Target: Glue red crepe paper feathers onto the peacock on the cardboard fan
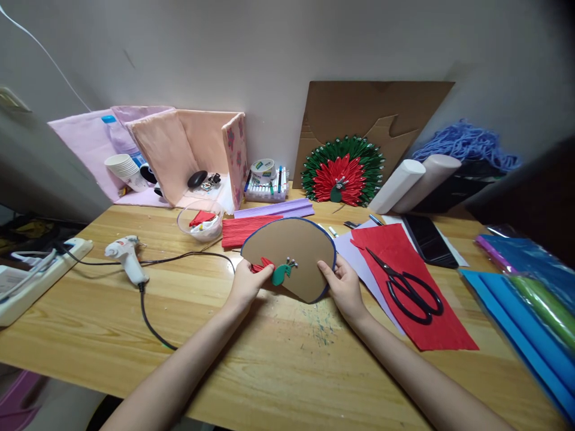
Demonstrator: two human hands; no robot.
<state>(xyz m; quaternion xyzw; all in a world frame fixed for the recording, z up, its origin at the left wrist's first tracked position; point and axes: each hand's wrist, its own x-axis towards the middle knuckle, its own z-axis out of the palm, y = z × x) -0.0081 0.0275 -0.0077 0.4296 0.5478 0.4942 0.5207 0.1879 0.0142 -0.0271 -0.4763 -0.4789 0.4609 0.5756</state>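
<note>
Between my hands, above the wooden table, is a rounded cardboard piece (300, 245) edged in dark blue. My left hand (247, 284) is closed on its left side, thumb on top. Red folded paper pieces (263, 264) show by that thumb. A green bird-shaped cutout (281, 273) with small bead-tipped points lies against the cardboard beside the thumb; whether it is glued on I cannot tell. My right hand (344, 284) pinches the right edge, thumb in front and fingers mostly behind.
Black scissors (411, 290) lie on red paper (444, 329) to the right. A glue gun (128, 257) with its cord sits left, near a power strip (45, 275). Behind are a plastic bowl (184, 224), markers (269, 190) and a red-green paper peacock (342, 173) against cardboard (372, 108).
</note>
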